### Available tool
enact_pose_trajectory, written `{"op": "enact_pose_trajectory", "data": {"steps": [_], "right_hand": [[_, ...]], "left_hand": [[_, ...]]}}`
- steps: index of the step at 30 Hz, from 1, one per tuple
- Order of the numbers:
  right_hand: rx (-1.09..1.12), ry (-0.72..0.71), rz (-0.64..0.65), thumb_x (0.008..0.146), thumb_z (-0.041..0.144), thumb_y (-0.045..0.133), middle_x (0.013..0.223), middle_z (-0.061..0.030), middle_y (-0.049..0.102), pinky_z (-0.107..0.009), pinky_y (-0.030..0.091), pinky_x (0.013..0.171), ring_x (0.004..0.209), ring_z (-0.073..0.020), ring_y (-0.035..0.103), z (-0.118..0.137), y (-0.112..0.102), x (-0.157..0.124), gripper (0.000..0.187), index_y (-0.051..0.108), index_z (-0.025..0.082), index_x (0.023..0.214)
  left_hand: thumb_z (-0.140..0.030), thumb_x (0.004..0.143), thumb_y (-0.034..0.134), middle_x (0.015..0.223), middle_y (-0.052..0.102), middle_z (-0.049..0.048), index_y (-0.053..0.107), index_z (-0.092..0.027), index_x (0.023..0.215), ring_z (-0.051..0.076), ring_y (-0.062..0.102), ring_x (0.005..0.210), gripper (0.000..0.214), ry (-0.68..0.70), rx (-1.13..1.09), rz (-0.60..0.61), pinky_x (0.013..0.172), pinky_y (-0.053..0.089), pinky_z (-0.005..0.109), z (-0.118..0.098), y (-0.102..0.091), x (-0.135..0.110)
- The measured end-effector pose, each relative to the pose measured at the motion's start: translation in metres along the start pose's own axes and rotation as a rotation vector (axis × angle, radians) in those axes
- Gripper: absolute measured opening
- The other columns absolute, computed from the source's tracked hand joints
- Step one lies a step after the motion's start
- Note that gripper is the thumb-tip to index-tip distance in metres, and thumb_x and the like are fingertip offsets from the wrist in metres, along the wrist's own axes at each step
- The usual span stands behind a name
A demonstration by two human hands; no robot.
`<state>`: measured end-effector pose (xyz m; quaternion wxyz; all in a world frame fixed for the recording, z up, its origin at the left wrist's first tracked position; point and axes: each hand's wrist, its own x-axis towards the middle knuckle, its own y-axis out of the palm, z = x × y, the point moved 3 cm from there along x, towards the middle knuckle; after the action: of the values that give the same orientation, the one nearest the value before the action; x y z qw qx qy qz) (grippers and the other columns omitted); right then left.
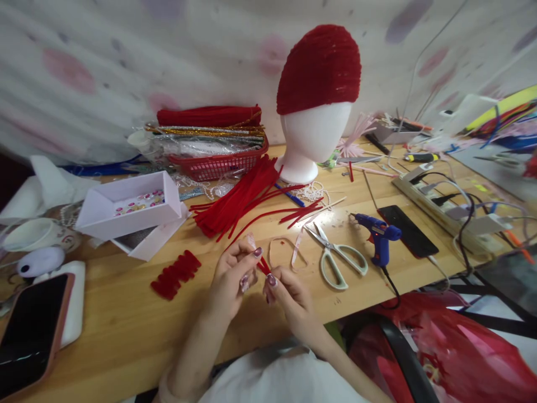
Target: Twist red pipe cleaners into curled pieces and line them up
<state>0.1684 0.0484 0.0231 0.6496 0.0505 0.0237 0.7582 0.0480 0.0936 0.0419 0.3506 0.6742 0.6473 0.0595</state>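
Near the table's front edge, a red pipe cleaner runs between my two hands and looks folded. My left hand pinches one part of it between thumb and fingers. The other end is in the closed fingers of my right hand. A bit of pale pink ribbon shows behind my left fingertips; whether they grip it I cannot tell. To the left lies a wavy red pipe-cleaner piece. Beyond my hands is a bundle of straight red pipe cleaners. Scissors lie partly spread right of my right hand.
A white foam head wears a red cap at the back. Beside it stands a red basket of craft stems. A white box holds gems. At right are a blue glue gun, a phone and a power strip.
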Motion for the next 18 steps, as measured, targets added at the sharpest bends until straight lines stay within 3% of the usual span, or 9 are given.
{"op": "enact_pose_trajectory", "data": {"steps": [2, 5, 12, 15, 18], "right_hand": [[0.003, 0.035, 0.032, 0.101, 0.037, 0.043, 0.073, 0.0015, 0.051, -0.025, 0.036, 0.065, 0.068, -0.0124, 0.047, -0.003, 0.001, 0.001, 0.028, 0.055, 0.02, 0.082], [-0.007, 0.044, 0.058, 0.102, 0.037, 0.041, 0.077, 0.0013, 0.051, -0.025, 0.036, 0.067, 0.072, -0.0129, 0.047, -0.005, 0.002, 0.001, 0.025, 0.056, 0.021, 0.089], [-0.048, 0.004, 0.022, 0.1, 0.036, 0.044, 0.073, 0.0014, 0.052, -0.026, 0.036, 0.065, 0.069, -0.0133, 0.047, -0.008, 0.001, 0.005, 0.027, 0.054, 0.02, 0.081], [-0.054, 0.015, 0.012, 0.099, 0.036, 0.045, 0.069, 0.0019, 0.051, -0.025, 0.036, 0.062, 0.065, -0.013, 0.047, -0.007, -0.002, 0.005, 0.029, 0.054, 0.02, 0.078], [-0.11, 0.006, 0.043, 0.099, 0.036, 0.047, 0.067, 0.0019, 0.052, -0.025, 0.036, 0.061, 0.063, -0.0125, 0.048, -0.004, -0.004, 0.004, 0.032, 0.057, 0.019, 0.074]], "left_hand": [[-0.04, 0.069, 0.081, 0.042, 0.043, -0.0114, 0.053, -0.017, 0.069, 0.002, 0.034, 0.036, 0.036, 0.13, 0.156, -0.046, 0.036, 0.025, 0.012, -0.001, -0.004, 0.001], [-0.047, 0.078, 0.072, 0.046, 0.045, -0.0099, 0.052, -0.018, 0.073, 0.004, 0.04, 0.04, 0.035, 0.165, 0.241, -0.027, 0.039, 0.032, 0.014, 0.004, -0.007, 0.0], [-0.035, 0.079, 0.072, 0.068, 0.059, -0.0031, 0.06, -0.017, 0.081, 0.008, 0.053, 0.058, 0.022, 0.192, 0.401, 0.022, 0.051, 0.042, 0.017, 0.014, -0.008, -0.004], [-0.035, 0.079, 0.072, 0.061, 0.057, -0.0028, 0.061, -0.015, 0.068, 0.008, 0.05, 0.057, 0.026, 0.178, 0.436, 0.029, 0.052, 0.039, 0.017, 0.014, -0.009, -0.003], [-0.036, 0.075, 0.076, 0.051, 0.051, -0.0054, 0.06, -0.014, 0.06, 0.005, 0.039, 0.048, 0.031, 0.158, 0.343, -0.038, 0.045, 0.029, 0.016, 0.011, -0.014, -0.001]]}}
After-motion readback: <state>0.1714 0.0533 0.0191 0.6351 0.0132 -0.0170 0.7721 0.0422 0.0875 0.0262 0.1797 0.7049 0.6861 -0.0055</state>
